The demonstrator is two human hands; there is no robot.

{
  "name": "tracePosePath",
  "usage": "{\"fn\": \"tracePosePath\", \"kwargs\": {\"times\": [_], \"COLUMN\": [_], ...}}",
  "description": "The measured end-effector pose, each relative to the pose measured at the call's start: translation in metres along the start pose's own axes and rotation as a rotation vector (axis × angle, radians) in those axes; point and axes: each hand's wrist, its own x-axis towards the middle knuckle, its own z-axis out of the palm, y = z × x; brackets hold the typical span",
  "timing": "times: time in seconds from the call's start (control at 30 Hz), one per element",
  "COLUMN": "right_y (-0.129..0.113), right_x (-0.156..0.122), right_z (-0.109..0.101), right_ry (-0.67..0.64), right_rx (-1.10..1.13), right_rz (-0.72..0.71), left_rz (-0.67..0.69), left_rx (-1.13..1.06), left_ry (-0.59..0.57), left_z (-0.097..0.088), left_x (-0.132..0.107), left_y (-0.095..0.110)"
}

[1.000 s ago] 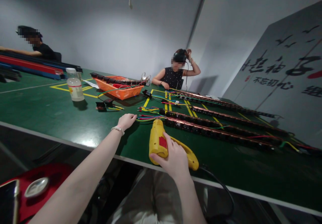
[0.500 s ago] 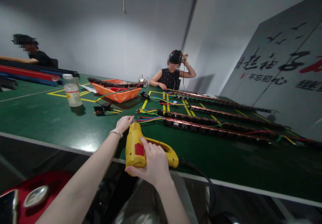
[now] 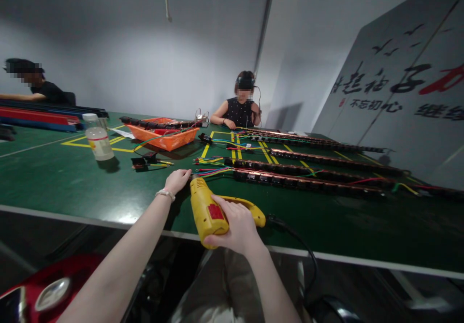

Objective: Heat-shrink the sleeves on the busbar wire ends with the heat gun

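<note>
My right hand (image 3: 235, 228) is closed around the body of a yellow heat gun (image 3: 210, 211) with a red switch, which lies near the front edge of the green table (image 3: 65, 178). Its nozzle points away from me toward a bundle of coloured wires (image 3: 212, 170). A black cord (image 3: 300, 243) runs from its handle off the table edge. My left hand (image 3: 176, 180) rests on the table just left of the nozzle, fingers curled down by the wire ends; whether it grips them is unclear.
Long black and copper strips (image 3: 304, 180) lie across the table to the right. An orange tray (image 3: 163, 137) and a plastic bottle (image 3: 97, 139) stand at left. One person sits at the far side (image 3: 241, 108), another at far left (image 3: 32, 83). A red object (image 3: 43, 289) sits low left.
My right hand has drawn the heat gun left and turned its nozzle toward my left hand. The person opposite has lowered the raised arm. My left hand has stayed by the wires.
</note>
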Motion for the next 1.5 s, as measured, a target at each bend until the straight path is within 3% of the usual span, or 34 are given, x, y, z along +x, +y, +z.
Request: {"fn": "tracePosePath", "kwargs": {"times": [0.57,1.5], "right_y": [0.067,0.062], "right_x": [-0.02,-0.028], "right_z": [-0.031,-0.024], "right_ry": [0.079,0.166], "right_rx": [-0.268,-0.288], "right_rz": [0.212,0.188], "left_rz": [-0.006,-0.013], "left_rx": [-0.06,-0.089], "left_ry": [-0.001,0.0], "left_z": [0.001,-0.002], "left_x": [0.0,-0.002], "left_y": [0.001,0.003]}}
